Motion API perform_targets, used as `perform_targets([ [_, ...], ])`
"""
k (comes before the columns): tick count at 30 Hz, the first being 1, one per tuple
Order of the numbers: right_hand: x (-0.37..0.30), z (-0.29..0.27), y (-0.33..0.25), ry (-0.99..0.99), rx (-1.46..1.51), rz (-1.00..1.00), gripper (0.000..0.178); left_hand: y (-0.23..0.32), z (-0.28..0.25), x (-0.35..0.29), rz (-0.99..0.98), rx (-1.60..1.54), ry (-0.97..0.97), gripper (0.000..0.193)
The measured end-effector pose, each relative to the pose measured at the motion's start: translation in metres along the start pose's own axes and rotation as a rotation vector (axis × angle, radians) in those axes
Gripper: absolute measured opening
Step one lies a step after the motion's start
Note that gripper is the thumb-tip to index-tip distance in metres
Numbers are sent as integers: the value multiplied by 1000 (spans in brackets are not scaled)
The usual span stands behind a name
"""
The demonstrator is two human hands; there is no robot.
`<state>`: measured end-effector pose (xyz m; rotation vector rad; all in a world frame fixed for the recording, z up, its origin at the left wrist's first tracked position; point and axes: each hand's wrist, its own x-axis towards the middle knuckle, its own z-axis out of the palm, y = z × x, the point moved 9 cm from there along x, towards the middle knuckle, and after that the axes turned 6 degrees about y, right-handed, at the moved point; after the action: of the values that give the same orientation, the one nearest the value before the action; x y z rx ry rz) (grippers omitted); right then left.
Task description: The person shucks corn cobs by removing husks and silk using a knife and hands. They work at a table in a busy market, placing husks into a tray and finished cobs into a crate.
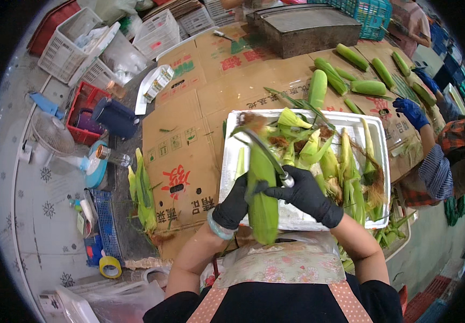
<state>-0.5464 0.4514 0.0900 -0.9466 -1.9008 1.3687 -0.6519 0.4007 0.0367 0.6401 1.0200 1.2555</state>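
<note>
left hand point(232, 202) grips green corn point(264, 215); right hand point(305, 195) clasps what seems a sickle point(285, 178)

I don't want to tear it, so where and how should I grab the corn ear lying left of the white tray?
Probably around the thick middle of the corn ear, from above, gripping across its width: it lies lengthwise away from you, narrows at the far end, and brown silk shows at the near end.
</note>
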Motion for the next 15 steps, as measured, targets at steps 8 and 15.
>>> perform_targets([
  [8, 4, -32, -21, -2, -572, -304, 20, 9, -1, -14, 60, 470, 138, 44],
  [15, 13, -2, -9, 33, -709, -366, 18, 6, 2, -16, 143, 527, 136, 36],
])
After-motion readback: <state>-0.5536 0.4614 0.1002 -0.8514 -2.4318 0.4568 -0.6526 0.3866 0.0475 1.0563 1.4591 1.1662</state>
